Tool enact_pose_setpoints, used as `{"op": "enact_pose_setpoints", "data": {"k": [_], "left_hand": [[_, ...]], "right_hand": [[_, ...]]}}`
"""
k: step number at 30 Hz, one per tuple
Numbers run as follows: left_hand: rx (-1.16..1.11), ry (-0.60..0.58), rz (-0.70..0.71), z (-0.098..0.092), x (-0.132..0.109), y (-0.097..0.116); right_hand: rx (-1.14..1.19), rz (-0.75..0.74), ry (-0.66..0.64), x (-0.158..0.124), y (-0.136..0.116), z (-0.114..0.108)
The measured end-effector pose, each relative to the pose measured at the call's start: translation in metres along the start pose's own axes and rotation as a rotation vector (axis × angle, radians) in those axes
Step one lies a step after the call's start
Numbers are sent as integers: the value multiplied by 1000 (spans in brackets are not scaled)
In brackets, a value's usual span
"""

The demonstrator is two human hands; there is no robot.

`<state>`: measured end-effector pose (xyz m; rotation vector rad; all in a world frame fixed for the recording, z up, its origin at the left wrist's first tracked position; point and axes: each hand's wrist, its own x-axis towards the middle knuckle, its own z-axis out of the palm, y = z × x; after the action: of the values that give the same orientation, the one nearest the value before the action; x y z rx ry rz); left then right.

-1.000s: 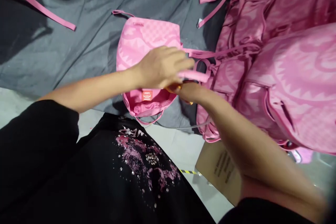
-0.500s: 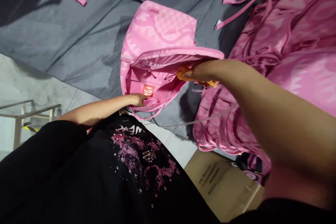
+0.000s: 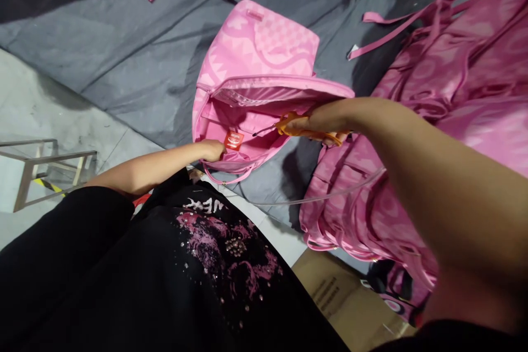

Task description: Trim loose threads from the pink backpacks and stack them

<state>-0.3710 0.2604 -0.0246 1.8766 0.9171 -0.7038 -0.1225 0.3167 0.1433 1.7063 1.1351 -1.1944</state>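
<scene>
A pink patterned backpack [image 3: 264, 44] lies unzipped on grey cloth, its mouth gaping toward me. My left hand [image 3: 212, 150] is closed on the near edge of the opening, beside a red label [image 3: 234, 141] inside. In my right hand [image 3: 322, 121], at the right side of the mouth, are orange-handled scissors [image 3: 289, 124]. Their dark tips point left into the bag, close to its pink lining. The fingers of my right hand wrap round the handles and are partly hidden.
A pile of pink backpacks [image 3: 462, 77] fills the right side. Below it stands a cardboard box [image 3: 330, 291]. A metal frame [image 3: 28, 176] is at the left. Grey cloth [image 3: 144, 66] stretches behind the bag, and a thin clear cord [image 3: 313, 198] crosses near the pile.
The scissors now show more fully, their tips pointing left into the bag. My left hand stays at the bag's edge. The whole view has shifted slightly.
</scene>
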Motion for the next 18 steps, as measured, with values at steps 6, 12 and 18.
{"op": "enact_pose_setpoints", "data": {"k": [6, 12, 18], "left_hand": [[-66, -141, 91, -11, -15, 6], [135, 247, 40, -7, -34, 13], [27, 283, 56, -1, -34, 18]], "right_hand": [[-18, -90, -162, -10, -13, 8], [-234, 124, -14, 2, -10, 15], [-50, -218, -57, 19, -10, 14]]}}
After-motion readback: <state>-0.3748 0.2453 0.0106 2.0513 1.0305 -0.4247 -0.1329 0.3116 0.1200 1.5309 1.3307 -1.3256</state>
